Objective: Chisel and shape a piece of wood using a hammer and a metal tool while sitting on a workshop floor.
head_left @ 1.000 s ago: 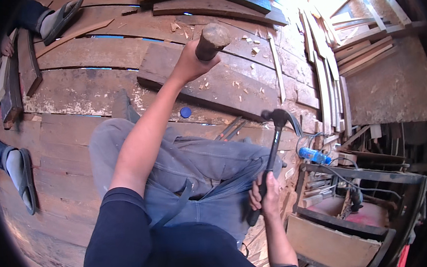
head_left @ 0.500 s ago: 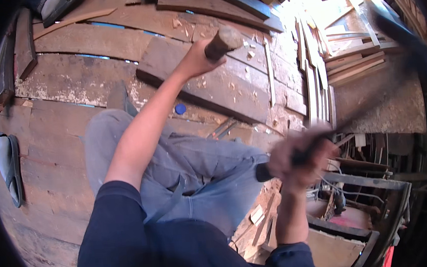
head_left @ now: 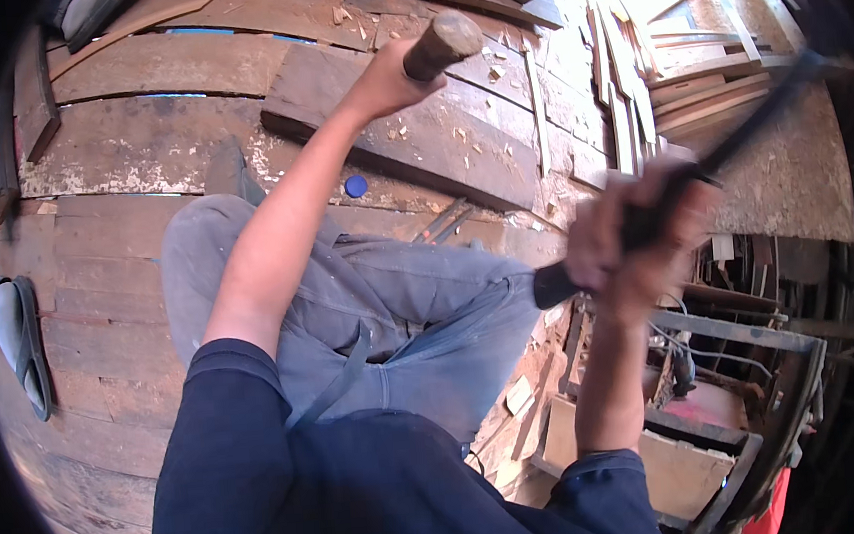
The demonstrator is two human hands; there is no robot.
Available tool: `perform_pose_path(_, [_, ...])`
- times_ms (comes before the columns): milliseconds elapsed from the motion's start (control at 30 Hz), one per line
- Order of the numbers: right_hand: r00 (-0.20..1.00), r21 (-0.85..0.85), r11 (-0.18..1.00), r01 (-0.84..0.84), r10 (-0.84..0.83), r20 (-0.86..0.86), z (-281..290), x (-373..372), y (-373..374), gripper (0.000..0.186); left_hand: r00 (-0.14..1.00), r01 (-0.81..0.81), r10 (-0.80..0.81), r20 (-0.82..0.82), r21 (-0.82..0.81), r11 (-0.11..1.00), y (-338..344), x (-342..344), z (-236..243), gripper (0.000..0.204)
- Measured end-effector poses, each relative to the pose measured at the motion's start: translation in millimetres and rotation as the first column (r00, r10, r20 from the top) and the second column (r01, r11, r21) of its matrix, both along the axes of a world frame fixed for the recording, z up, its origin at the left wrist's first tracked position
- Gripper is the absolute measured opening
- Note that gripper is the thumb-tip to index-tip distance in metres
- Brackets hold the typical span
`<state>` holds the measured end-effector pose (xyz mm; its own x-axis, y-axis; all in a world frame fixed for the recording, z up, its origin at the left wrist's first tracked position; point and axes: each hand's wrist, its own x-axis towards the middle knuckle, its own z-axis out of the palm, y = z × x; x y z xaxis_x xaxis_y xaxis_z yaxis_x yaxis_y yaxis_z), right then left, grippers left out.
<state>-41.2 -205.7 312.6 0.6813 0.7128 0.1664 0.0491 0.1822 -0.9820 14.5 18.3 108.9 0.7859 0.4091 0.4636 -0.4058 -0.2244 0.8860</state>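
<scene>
My left hand (head_left: 390,81) is wrapped round a short, thick piece of round wood (head_left: 443,45). Its pale cut end faces up, above a thick dark plank (head_left: 408,158); its lower end is hidden. My right hand (head_left: 644,225), smeared by motion, grips the black handle of a machete (head_left: 761,112). The long dark blade points up and to the right, apart from the wood, and its outline is blurred. Wood chips lie scattered on and about the plank.
A blue bottle cap (head_left: 355,186) lies beside my knee. Stacked boards (head_left: 715,99) and long strips stand at the far right. A metal frame (head_left: 743,327) with wires is near my right forearm. Another person's sandalled foot (head_left: 16,334) is at the left.
My right hand has moved up and to the right with the machete, and the blade has tilted. My left hand still holds the wood in nearly the same place.
</scene>
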Motion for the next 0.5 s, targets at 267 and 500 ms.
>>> perform_pose_path(267, [0.993,-0.348,0.937,0.042,-0.077,-0.09,-6.2,-9.4,-7.0,0.038,0.999,-0.008,0.008,-0.039,-0.001,1.0,7.5,4.5,-7.9,0.029])
perform_pose_path(500, [0.995,-0.189,0.978,0.092,-0.095,-0.01,-33.7,2.5,-1.0,0.041,0.992,-0.019,0.015,0.126,0.029,0.999,-1.5,9.5,-13.0,0.023])
